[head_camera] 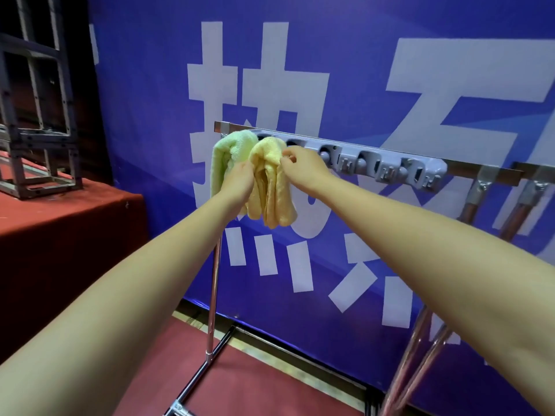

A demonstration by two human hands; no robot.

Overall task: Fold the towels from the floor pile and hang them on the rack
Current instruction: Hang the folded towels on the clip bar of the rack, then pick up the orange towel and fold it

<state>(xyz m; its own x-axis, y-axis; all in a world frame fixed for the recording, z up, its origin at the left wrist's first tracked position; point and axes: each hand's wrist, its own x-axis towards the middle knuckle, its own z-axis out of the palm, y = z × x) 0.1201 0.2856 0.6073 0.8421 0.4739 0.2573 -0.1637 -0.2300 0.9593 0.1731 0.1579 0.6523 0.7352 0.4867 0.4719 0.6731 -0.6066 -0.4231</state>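
Behind everything hangs a big blue banner [390, 85] with white letters, and a red floor [255, 370] lies below. On the metal rack [387, 166] a green towel [231, 151] hangs beside a yellow towel [270, 187], touching it. The left hand [237, 181] holds the yellow towel's side with curled fingers, and the right hand [303, 166] pinches its top.

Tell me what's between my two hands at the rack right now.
In the head view, the folded yellow towel hangs from the rack between the left hand and the right hand; both hands are touching it.
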